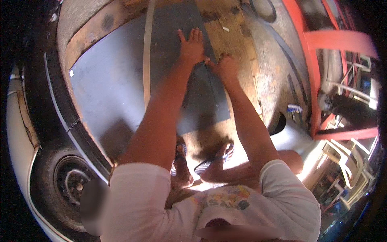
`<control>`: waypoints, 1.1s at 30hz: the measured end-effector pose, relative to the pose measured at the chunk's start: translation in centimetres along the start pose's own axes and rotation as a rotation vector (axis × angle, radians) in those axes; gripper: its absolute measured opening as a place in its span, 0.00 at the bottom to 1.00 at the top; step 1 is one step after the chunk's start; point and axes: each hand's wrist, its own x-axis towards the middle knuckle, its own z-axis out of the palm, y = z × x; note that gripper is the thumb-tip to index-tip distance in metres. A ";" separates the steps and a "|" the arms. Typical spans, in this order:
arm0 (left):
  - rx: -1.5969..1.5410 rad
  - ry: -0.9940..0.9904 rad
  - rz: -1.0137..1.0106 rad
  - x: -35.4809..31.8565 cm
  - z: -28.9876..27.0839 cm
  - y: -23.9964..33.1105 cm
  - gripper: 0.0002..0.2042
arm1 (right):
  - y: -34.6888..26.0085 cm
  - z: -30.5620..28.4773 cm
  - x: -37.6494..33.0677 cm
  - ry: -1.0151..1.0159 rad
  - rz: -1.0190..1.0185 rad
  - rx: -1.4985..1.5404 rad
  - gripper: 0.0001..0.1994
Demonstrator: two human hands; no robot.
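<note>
A large dark grey sheet (113,76) lies flat in front of me, over wooden boards. My left hand (192,46) presses on it near its far right part, palm down with fingers spread. Just to the right, by the sheet's right edge, is my right hand (226,66). Its fingers are curled in and its thumb points toward my left hand; whatever they may hold is hidden. A narrow tan strip (147,60) runs lengthwise across the sheet, left of both hands.
A wooden plank (231,34) borders the sheet on the right. Beyond it stands a red frame (312,72), with white metal pieces (342,161) below. A silver curved sheet (292,135) lies near my right knee. At left is a vehicle wheel (66,185).
</note>
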 end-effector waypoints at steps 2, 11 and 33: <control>-0.141 0.094 -0.041 -4.1 -0.3 0.0 0.58 | -2.6 -1.5 -5.4 -0.196 0.090 -0.020 0.34; -0.049 0.158 -0.728 -15.5 1.2 -5.8 0.35 | 6.3 -6.0 -4.2 -0.028 0.095 0.002 0.32; -0.625 0.083 -0.869 -13.8 0.5 -4.9 0.14 | 0.7 2.4 -25.8 -0.136 0.000 0.540 0.29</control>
